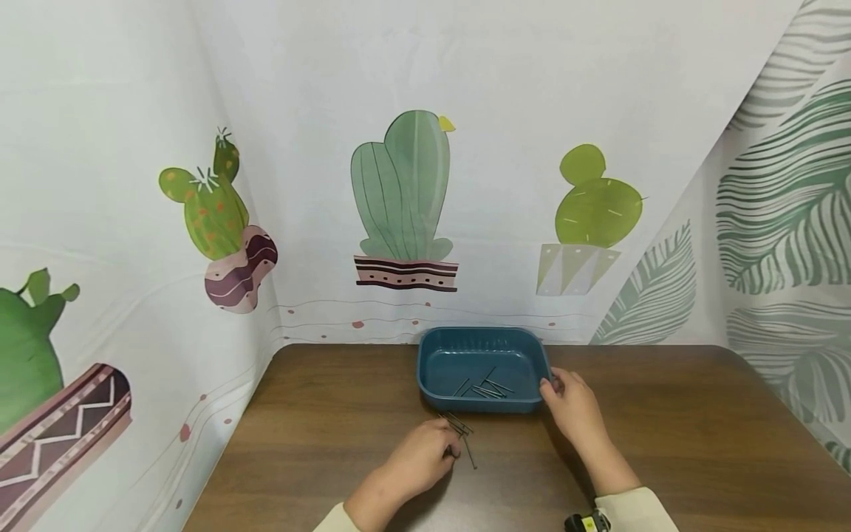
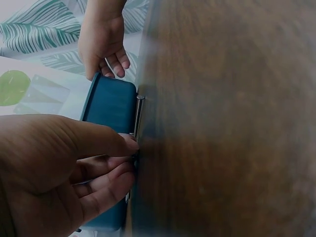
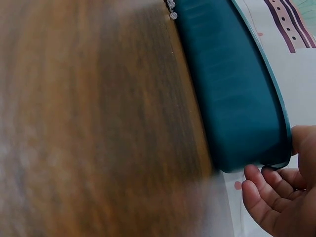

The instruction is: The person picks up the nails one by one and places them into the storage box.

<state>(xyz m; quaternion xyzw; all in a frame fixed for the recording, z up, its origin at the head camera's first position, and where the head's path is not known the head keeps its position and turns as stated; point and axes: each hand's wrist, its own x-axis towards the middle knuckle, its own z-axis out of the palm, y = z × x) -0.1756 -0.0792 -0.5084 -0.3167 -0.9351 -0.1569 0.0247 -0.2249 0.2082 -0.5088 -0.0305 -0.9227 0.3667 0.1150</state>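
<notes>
Several thin metal nails [image 1: 469, 452] lie on the table just in front of the blue plastic tray. Over them is my left hand [image 1: 422, 454], thumb and fingers curled together at the nails. The left wrist view shows a nail [image 2: 139, 116] sticking out past the thumb tip; the fingers partly hide the rest. My right hand [image 1: 575, 405] grips the right end of the tray [image 1: 432, 403], thumb at the rim and fingers against the outer wall, as the right wrist view also shows. More nails [image 1: 488, 389] lie loose inside the tray.
The brown wooden table [image 1: 332, 414] ends at the back against a white cloth [image 1: 505, 89] printed with cacti and leaves. A black and yellow object [image 1: 588, 523] is by the right sleeve [image 1: 634, 511] at the bottom of the head view.
</notes>
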